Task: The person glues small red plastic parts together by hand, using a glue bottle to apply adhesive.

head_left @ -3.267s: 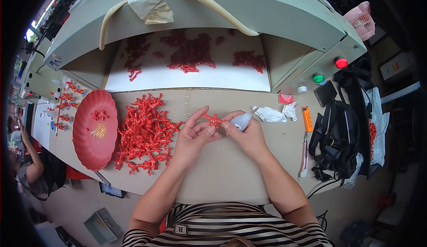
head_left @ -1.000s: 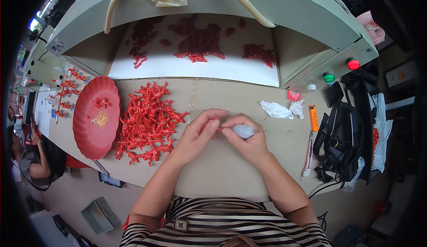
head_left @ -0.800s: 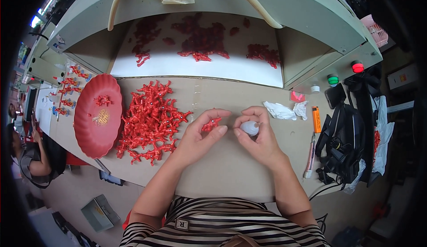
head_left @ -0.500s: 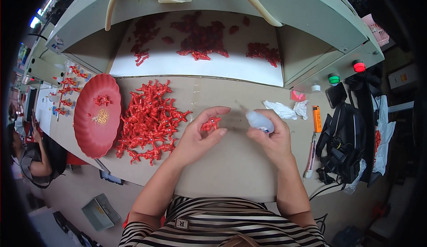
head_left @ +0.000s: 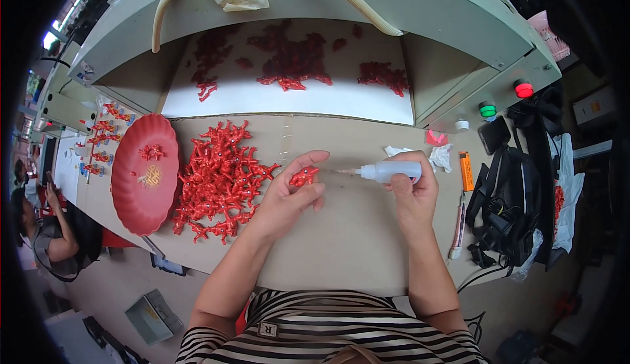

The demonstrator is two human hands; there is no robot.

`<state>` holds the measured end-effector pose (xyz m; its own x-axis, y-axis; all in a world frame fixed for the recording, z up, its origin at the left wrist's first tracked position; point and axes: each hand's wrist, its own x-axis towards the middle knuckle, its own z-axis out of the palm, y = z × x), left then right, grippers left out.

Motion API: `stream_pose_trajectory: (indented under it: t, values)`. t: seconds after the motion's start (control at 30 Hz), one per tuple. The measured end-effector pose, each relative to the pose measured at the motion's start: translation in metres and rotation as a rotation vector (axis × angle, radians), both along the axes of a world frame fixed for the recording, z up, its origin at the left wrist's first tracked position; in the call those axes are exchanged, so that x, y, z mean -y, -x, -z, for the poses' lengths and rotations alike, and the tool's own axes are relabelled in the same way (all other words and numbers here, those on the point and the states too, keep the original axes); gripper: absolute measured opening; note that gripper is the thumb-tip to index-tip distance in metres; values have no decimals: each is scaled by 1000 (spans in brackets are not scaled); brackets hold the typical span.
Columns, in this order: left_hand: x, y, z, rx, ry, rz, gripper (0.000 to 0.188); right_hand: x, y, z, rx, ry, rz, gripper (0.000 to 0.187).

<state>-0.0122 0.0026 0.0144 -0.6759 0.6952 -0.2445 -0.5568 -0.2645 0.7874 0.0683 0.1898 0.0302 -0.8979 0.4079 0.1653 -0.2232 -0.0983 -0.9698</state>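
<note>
Between the thumb and fingers of my left hand point(head_left: 283, 201) is a small red figurine point(head_left: 303, 177), partly covered by the fingers. My right hand point(head_left: 415, 200) grips a translucent squeeze bottle point(head_left: 392, 171) with a thin needle-like nozzle. The bottle lies nearly level, its tip pointing left, close to the figurine; whether they touch I cannot tell. Left of my left hand spreads a heap of similar red figurines point(head_left: 220, 180). Beyond the heap, a red scalloped tray point(head_left: 125, 200) holds a few red pieces and a small pile of tiny yellowish parts point(head_left: 151, 177).
A grey booth point(head_left: 367, 10) with more red pieces point(head_left: 382, 79) inside stands at the back. On the right lie crumpled tissue point(head_left: 440, 158), an orange box point(head_left: 466, 171), a cutter-like tool point(head_left: 457, 226) and a black bag point(head_left: 505, 200). Another person point(head_left: 56, 233) sits at far left.
The squeeze bottle has swung from steeply tilted to nearly level, with its nozzle now beside the figurine. My left hand has turned the figurine and its fingers have drawn in slightly.
</note>
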Motion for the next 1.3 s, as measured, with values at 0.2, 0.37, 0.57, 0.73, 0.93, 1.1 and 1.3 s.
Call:
stream_pose_trajectory:
  t: [0.2,0.37,0.57,0.73,0.93,1.1,1.3]
  values:
    - [-2,-1,1,30,32,0,48,5,2,-1,37,-127,29,26]
    - [-3,-1,2,8,69,4,48,7,2,0,58,-378,22,25]
    - [-4,-2,2,-4,91,13,48,11,3,4,17,-403,11,25]
    - [-5,-2,1,-7,109,20,47,13,4,3,31,-397,-2,25]
    - [-3,0,4,-21,97,52,49,14,4,4,29,-421,6,26]
    - [-3,0,5,-14,88,50,49,14,4,4,44,-420,-2,27]
    - [-3,0,5,-18,89,53,50,15,5,4,38,-425,6,28]
